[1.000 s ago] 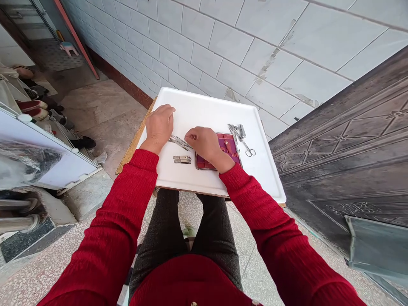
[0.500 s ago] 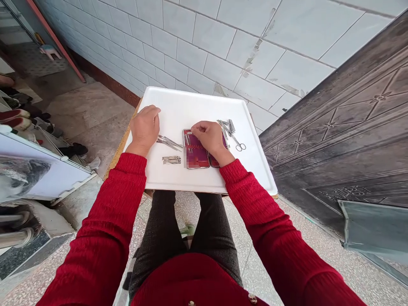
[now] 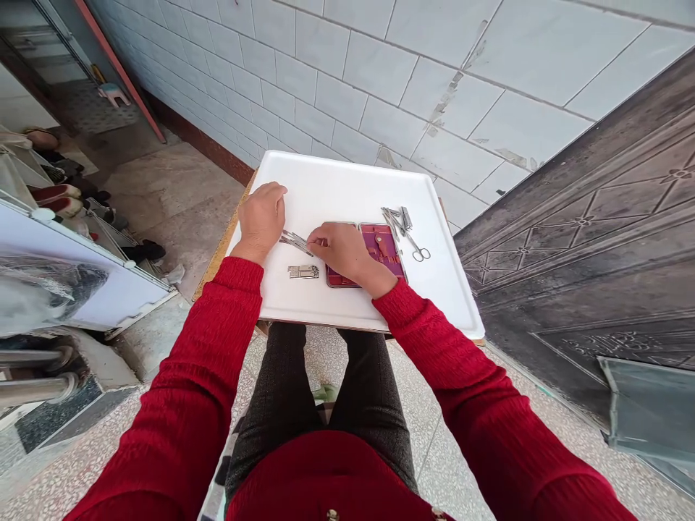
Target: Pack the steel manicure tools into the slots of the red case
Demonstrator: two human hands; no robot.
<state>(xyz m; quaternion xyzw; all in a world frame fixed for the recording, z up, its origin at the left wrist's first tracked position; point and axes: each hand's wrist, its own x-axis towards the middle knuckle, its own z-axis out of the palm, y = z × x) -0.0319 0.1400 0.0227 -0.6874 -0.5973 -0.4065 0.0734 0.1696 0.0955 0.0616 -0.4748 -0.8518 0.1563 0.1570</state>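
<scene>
My right hand [image 3: 341, 250] is closed in a pinch at the right end of several slim metal manicure tools [image 3: 296, 242]. A thin metal tool seems to be between its fingertips, mostly hidden by them. Under this hand lies an open manicure case [image 3: 383, 244] with a red and purple lining; the hand covers much of its left half. My left hand [image 3: 262, 217] rests at the tray's left side, fingers loosely curled, holding nothing that I can see. Nail clippers [image 3: 302, 272] lie below the slim tools.
The white tray [image 3: 347, 307] has a raised rim and sits on a small stand. Right of the case are small scissors [image 3: 420, 254] and other metal tools [image 3: 395, 220]. A tiled wall [image 3: 347, 94] stands behind, a dark patterned door [image 3: 586, 239] to the right.
My right hand has moved left, from above the middle of the case to the slim tools, uncovering the case's right half. My left hand stays in place on the tray. The view has shifted slightly.
</scene>
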